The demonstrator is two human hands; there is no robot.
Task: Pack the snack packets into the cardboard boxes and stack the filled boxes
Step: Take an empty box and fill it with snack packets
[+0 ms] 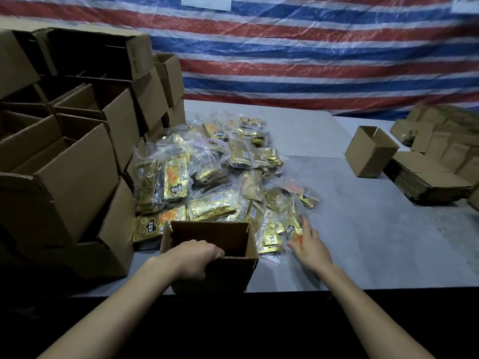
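An open cardboard box stands at the table's near edge, its inside dark. My left hand grips its near rim, fingers curled over the edge. A heap of gold snack packets in clear bags lies just behind and to the right of the box. My right hand reaches with straight, spread fingers to the packets at the heap's near right edge and touches one gold packet; it is motion-blurred.
Stacked open cardboard boxes fill the left side. One small open box stands at the right, beside a pile of flattened cartons and more boxes. A striped tarp hangs behind the grey table.
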